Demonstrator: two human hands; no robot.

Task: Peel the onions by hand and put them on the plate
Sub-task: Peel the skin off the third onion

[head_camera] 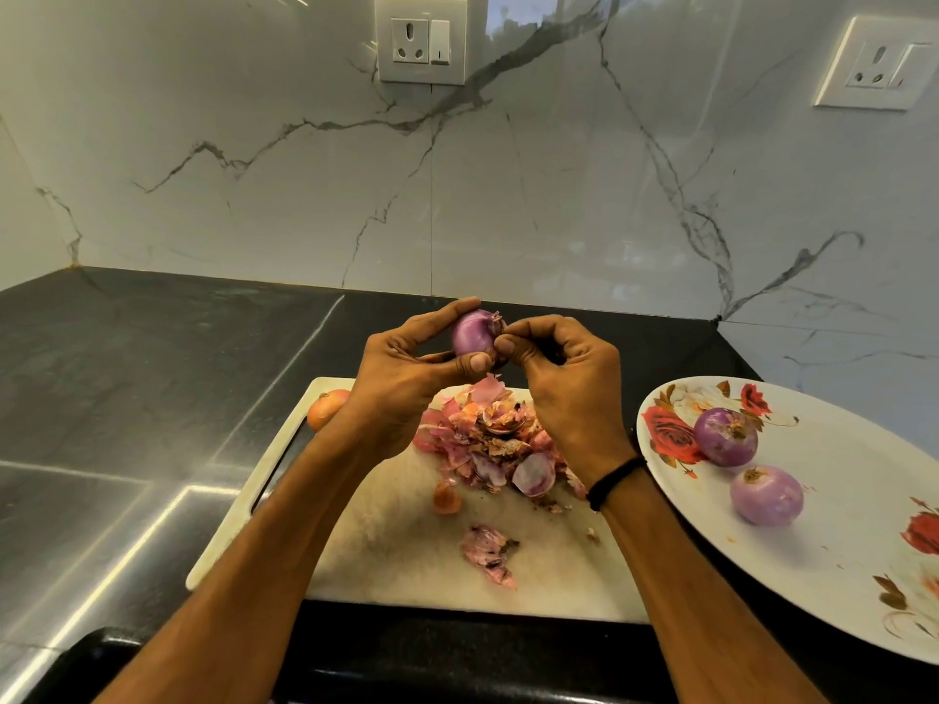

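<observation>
Left hand (pixel 406 368): curled round a purple onion (pixel 472 333), thumb under it, fingers over its far side, held above the cutting board (pixel 406 541).
Right hand (pixel 559 368): fingertips pinching skin at the onion's right end; a black band sits on the wrist.
Peels (pixel 488 439): heaped on the board's middle, a few scraps nearer.
Unpeeled onion (pixel 325 406): on the board's far left corner.
Plate (pixel 813 561): right of the board on the dark surface (pixel 127 398), carrying two peeled onions (pixel 725 437).
</observation>
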